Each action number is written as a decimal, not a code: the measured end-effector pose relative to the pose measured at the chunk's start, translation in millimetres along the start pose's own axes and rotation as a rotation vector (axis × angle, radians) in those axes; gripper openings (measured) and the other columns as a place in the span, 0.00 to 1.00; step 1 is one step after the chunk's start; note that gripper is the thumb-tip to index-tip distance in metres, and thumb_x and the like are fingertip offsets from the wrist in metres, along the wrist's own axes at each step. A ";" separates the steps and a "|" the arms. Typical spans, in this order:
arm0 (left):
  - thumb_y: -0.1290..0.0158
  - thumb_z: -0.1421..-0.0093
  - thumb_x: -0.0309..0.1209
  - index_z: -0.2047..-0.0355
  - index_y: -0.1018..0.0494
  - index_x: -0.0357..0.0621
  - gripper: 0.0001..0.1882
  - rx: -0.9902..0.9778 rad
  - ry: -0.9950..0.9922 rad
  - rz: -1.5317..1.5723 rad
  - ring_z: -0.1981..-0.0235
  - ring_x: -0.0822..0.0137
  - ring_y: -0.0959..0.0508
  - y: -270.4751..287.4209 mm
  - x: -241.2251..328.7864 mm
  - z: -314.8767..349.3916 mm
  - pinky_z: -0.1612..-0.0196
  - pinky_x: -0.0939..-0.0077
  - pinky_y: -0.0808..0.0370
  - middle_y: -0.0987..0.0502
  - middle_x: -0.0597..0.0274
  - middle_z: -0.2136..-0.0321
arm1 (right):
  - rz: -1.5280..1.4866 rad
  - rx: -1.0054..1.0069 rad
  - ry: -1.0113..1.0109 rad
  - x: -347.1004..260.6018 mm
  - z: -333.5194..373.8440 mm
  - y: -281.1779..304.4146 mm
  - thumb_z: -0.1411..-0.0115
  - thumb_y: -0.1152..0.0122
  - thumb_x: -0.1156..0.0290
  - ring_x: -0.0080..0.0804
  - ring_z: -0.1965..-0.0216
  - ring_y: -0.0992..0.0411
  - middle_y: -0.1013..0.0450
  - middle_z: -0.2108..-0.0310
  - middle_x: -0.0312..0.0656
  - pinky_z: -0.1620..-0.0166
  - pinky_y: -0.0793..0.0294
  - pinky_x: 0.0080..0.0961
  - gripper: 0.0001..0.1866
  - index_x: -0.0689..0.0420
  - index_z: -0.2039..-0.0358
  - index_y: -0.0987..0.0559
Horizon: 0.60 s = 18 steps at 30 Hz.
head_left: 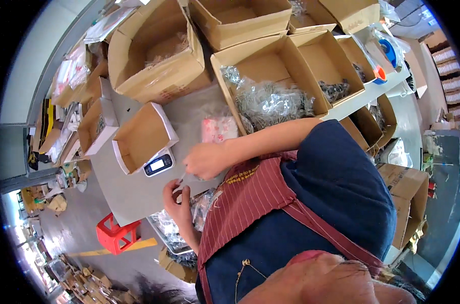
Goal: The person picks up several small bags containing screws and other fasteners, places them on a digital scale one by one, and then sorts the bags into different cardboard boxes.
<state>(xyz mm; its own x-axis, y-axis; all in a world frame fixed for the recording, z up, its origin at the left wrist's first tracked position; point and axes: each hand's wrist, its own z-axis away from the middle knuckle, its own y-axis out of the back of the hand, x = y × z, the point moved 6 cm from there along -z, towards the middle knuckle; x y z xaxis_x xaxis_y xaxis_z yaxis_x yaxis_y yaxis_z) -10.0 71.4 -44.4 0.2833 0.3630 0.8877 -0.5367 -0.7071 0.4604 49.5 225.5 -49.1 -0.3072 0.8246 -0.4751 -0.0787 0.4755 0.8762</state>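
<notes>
Close together over the grey table (133,195), my two hands meet at a small thin piece, too small to name. My left hand (178,201) curls its thumb and fingers near the lower end of that piece. With bent fingers, my right hand (208,160) pinches close to its upper end, the palm hidden. Just beyond the right hand lies a stack of clear plastic bags with red print (218,129). A small white scale with a lit display (159,164) sits left of my hands, against an open low cardboard box (144,137).
Cardboard boxes with bagged metal parts (273,104) and dark small parts (333,90) line the far side. A large open carton (156,61) stands at the far left. A tray of clear bags (169,228) is below my left hand, and a red stool (116,234) stands on the floor.
</notes>
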 end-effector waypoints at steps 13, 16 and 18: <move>0.44 0.38 0.23 0.62 0.25 0.34 0.06 0.183 0.063 0.325 0.67 0.71 0.24 -7.9 -30.4 2.9 0.62 0.77 0.24 0.22 0.60 0.67 | -0.070 0.245 -0.066 -10.2 -2.9 -1.5 0.49 0.43 0.69 0.44 0.66 0.26 0.29 0.69 0.43 0.62 0.26 0.39 0.06 0.58 0.72 0.24; 0.45 0.38 0.23 0.64 0.26 0.35 0.04 0.207 0.091 0.438 0.68 0.72 0.25 -10.5 -30.4 5.6 0.63 0.77 0.25 0.23 0.61 0.68 | -0.011 0.315 -0.042 -13.7 -1.3 -2.3 0.50 0.43 0.69 0.44 0.66 0.27 0.29 0.69 0.44 0.61 0.27 0.39 0.07 0.58 0.71 0.25; 0.45 0.38 0.23 0.64 0.26 0.35 0.04 0.211 0.100 0.454 0.69 0.72 0.25 -9.9 -29.2 7.8 0.63 0.78 0.26 0.23 0.61 0.69 | 0.033 0.372 -0.002 -18.4 0.7 1.1 0.50 0.43 0.70 0.44 0.65 0.27 0.29 0.69 0.45 0.60 0.27 0.38 0.08 0.59 0.69 0.26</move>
<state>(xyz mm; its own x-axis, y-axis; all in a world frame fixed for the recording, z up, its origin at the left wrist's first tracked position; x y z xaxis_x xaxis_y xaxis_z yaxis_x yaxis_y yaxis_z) -6.8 63.0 -74.9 -0.0243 0.0397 0.9989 -0.4131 -0.9103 0.0261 55.8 211.1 -39.5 -0.3021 0.8417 -0.4475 0.2810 0.5271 0.8020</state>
